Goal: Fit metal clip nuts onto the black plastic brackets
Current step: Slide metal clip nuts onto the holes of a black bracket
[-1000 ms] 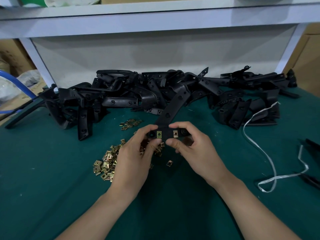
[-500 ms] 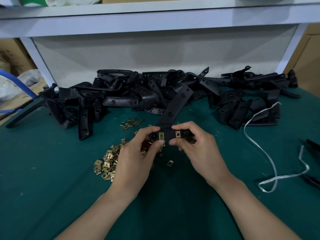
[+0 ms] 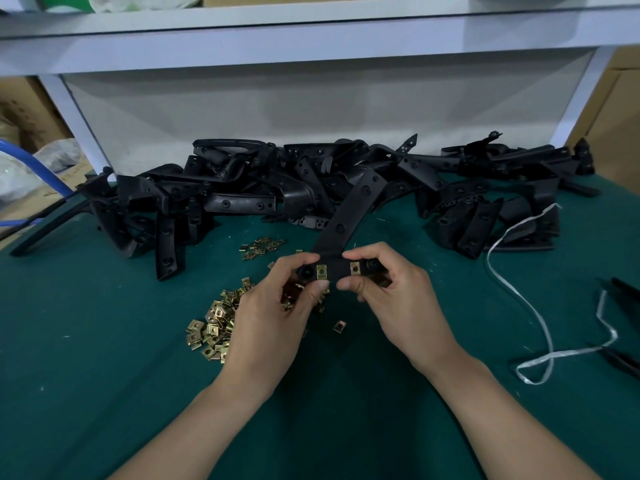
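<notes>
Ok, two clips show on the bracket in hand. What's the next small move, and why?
Probably a firm thumb press on the left clip nut and right clip nut before this bracket goes aside. Both sit on its near bar, between the left hand and right hand gripping it; whether they are fully seated I cannot tell.

The one view came from a wide-angle camera worn on the person's head, facing forward and down over the dark green cloth-covered table [image 3: 86, 393], the left hand [image 3: 270, 306] and right hand [image 3: 398, 299] close at mid-frame, the pale grey flat shelf [image 3: 311, 46] farthest off along the top.
</notes>
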`<state>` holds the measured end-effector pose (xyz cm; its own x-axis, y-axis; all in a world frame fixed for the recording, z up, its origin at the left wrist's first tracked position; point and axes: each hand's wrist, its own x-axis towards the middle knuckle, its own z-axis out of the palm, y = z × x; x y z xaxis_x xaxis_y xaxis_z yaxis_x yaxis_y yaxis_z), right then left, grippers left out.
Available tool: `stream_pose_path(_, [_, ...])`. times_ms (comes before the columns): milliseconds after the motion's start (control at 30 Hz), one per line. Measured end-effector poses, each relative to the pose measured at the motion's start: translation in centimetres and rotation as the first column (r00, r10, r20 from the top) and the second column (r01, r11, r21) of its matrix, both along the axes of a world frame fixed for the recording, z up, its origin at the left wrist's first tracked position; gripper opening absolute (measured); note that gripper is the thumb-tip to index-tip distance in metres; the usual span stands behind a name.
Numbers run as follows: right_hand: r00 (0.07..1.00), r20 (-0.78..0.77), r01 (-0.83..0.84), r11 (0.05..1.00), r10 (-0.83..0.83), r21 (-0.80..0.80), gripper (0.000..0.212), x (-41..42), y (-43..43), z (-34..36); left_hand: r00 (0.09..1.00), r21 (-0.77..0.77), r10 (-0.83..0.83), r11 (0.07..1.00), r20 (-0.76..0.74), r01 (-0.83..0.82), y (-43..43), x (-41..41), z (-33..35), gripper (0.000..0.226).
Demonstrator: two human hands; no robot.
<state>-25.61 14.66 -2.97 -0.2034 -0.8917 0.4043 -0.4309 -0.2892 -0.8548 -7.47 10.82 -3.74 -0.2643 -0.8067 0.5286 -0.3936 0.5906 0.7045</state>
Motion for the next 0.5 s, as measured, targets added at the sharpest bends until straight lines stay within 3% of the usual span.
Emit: stream_pose_path(500, [0.997,-0.082,0.004,0.999,-0.007,-0.033,0.033,0.23,0.06,-0.1,0.999,0.014,0.035,0.999,-0.022,-0.035,0.01,-0.16,-0.08,0.034])
